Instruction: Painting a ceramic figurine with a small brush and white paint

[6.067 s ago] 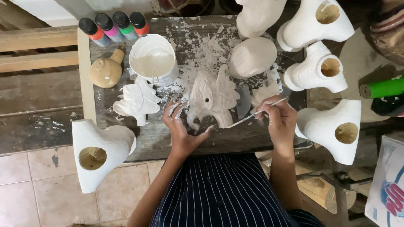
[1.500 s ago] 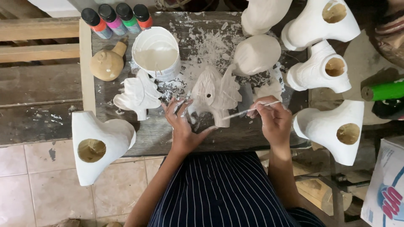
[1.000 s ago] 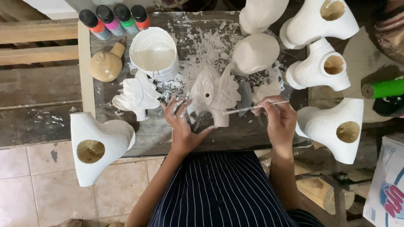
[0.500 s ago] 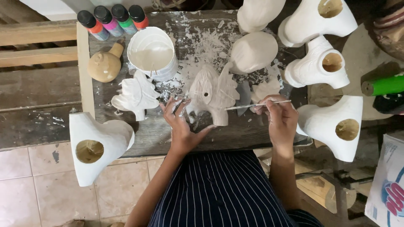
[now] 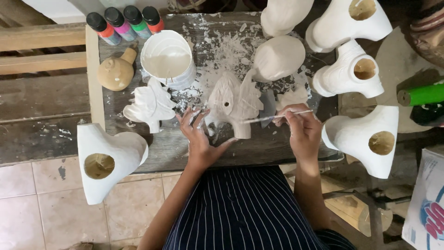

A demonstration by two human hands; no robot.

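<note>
Tiled floor, worn dark wooden table [image 5: 185, 153] dusted with white plaster flakes, seen from above. Nearest: striped dark apron [image 5: 245, 208] of the person working. Near left, a big white plaster cast with a round hole [image 5: 108, 159] hangs over the table's near left corner. Near right, a similar white holed cast [image 5: 365, 139] at the table's right edge.

Left hand [image 5: 200, 139] rests on the table, fingers spread wide, fingertips touching the near left side of the white leaf-shaped plaster figure with a small centre hole [image 5: 233, 102]; thumb stretched toward its base. Figure lies flat mid-table, between both hands. Right hand [image 5: 301, 129] pinches a thin pale stick tool [image 5: 277, 116], fingers closed narrow around it; tool tip reaches left and touches the figure's right edge.

Left of the figure, a second white leaf-shaped plaster piece [image 5: 150, 105] lies flat, just beside the left hand, not touched. Farther: white plastic bucket of white liquid [image 5: 167, 58], tan gourd-shaped clay piece [image 5: 115, 71] to its left. Far left corner: four paint bottles with black caps [image 5: 125, 23] in a row. Right of centre, a smooth rounded white cast [image 5: 277, 58]; another partly cut off at the far edge [image 5: 284, 14]. Far right, two more white holed casts [image 5: 351, 21] [image 5: 351, 74]. Green cylinder [image 5: 423, 95] at the right edge, off the table.
</note>
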